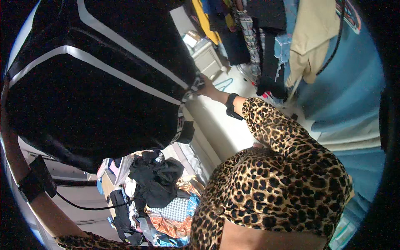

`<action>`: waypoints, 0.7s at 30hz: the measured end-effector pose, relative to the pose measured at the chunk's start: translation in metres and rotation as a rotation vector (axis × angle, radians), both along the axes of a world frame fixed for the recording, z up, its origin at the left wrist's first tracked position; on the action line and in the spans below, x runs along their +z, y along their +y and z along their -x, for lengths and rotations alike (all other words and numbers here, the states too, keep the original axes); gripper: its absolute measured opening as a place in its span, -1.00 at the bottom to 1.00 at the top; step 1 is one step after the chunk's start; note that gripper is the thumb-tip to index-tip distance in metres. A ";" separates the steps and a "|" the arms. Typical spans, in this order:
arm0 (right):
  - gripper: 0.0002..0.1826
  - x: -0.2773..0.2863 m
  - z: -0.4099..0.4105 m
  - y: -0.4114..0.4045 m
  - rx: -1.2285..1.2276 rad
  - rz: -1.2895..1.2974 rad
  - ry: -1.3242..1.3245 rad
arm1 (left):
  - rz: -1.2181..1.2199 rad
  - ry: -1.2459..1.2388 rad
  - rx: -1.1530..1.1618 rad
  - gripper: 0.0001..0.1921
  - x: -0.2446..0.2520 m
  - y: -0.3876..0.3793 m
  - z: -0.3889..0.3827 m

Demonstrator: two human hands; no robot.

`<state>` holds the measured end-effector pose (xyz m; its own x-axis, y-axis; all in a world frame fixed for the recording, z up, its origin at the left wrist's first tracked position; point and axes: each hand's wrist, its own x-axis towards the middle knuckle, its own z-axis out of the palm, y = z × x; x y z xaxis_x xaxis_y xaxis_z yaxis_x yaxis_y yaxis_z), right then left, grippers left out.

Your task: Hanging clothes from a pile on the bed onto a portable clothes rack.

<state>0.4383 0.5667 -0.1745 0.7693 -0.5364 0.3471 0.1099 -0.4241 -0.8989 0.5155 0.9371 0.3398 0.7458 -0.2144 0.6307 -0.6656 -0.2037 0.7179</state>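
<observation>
A large black garment with pale stripes is spread up close before me. A lettered band runs along its right edge. At that band my right hand grips the cloth, its fingers partly hidden by it; a black band circles the wrist. My left hand is at the garment's far left edge, by the dark rim of the view, and holds the cloth there. Much of this hand is hard to make out. A black device with a cable is strapped to the left forearm.
Below the garment lies a heap of mixed clothes, with black cloth on top. Clothes hang at the upper right beside a blue curtain-like cloth. A white drawer cabinet stands beyond my right hand. A blue hanger lies on the pale floor.
</observation>
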 end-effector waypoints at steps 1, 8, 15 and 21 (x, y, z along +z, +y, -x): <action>-0.08 0.010 -0.008 0.007 -0.048 0.155 -0.216 | -0.061 -0.017 0.130 -0.68 0.008 0.018 0.007; -0.45 0.026 0.026 0.015 -0.126 0.091 0.111 | 0.012 -0.094 0.069 -0.73 0.027 0.052 -0.062; -0.62 -0.144 0.254 -0.082 0.300 0.516 1.238 | -0.050 -0.148 -0.013 -0.77 0.020 -0.009 -0.056; -0.65 -0.126 0.416 -0.163 0.421 -0.465 1.029 | -0.134 -0.142 0.046 -0.73 -0.067 -0.061 -0.058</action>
